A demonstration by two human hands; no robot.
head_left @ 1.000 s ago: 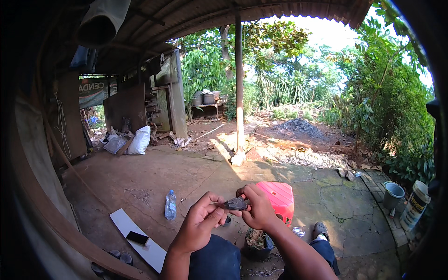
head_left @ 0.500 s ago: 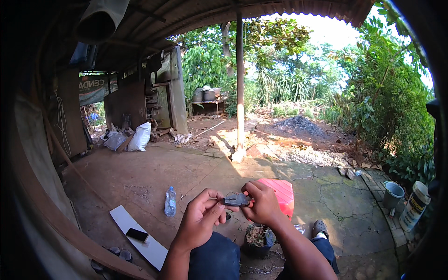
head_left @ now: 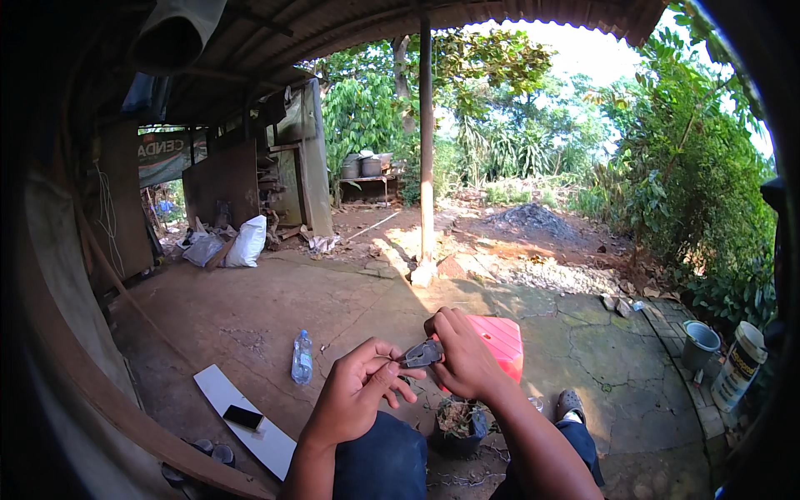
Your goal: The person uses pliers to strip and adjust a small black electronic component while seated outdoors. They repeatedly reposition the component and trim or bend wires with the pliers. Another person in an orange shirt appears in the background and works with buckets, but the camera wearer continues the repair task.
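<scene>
My right hand [head_left: 467, 358] is closed round a pair of pliers [head_left: 422, 354], their dark metal head pointing left. Thumb and forefinger of my left hand [head_left: 364, 387] pinch together right at the jaws, on what looks like a thin wire, mostly hidden by the fingers; its other fingers are loosely spread. Below the hands, a dark pot [head_left: 458, 444] with dry plant matter stands between my legs. Just behind my right hand is a red plastic stool or box [head_left: 502, 348].
On the left, a water bottle [head_left: 302, 358] stands near a white board [head_left: 271, 446] carrying a phone [head_left: 243, 417]. A grey bucket [head_left: 700, 346] and a white tub [head_left: 739, 368] stand at right. Ahead rises a post [head_left: 426, 150]; a white sack [head_left: 247, 242] leans farther left.
The pliers have tilted, their handle end rising with my right hand. My left fingers have spread a little while thumb and forefinger stay at the jaws. The whole view has shifted slightly.
</scene>
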